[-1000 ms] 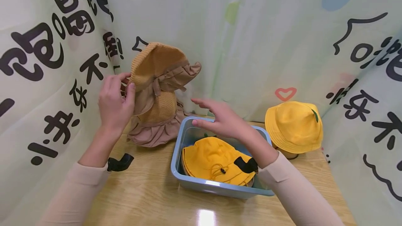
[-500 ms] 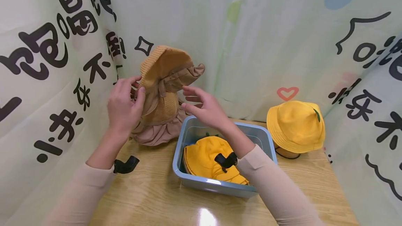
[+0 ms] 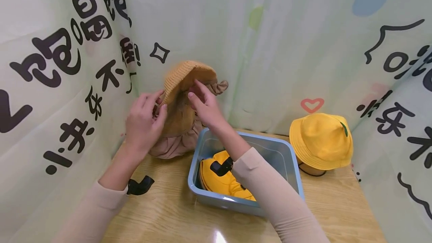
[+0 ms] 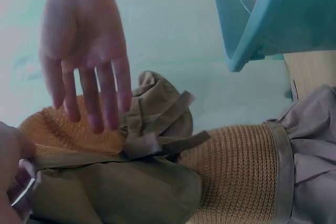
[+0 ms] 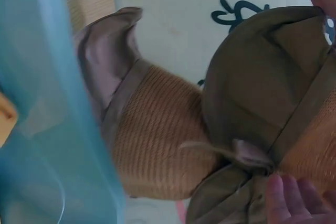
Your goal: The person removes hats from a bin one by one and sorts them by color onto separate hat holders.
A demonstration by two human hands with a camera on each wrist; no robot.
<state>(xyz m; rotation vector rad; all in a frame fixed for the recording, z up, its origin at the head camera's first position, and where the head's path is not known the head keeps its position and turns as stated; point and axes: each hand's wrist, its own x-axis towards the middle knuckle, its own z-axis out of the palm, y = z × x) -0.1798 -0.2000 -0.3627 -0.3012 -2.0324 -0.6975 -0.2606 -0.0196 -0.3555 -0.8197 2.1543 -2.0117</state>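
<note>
A tan knitted sun hat (image 3: 179, 80) with a brown cloth brim and a bow hangs tilted at the back left, its hollow facing me. My left hand (image 3: 145, 121) pinches its left edge between thumb and fingers. My right hand (image 3: 207, 106) is at the hat's opening with fingers extended; the right wrist view shows its fingertips (image 5: 286, 195) beside the bow, and whether they touch is hard to tell. Under the held hat stands a second tan knitted hat (image 4: 236, 166) with a ruffled brim (image 3: 173, 145), partly hidden.
A blue plastic tub (image 3: 293, 153) sits on the wooden table (image 3: 165, 213), with yellow hats (image 3: 216, 179) stacked inside, partly behind my right forearm. Right of it a yellow bucket hat (image 3: 320, 138) rests on a stand. Printed curtains (image 3: 270, 66) enclose the back and sides.
My right hand has moved left from above the tub to the held hat's opening. The held hat and my left hand have shifted right and slightly down in the head view, which itself has shifted.
</note>
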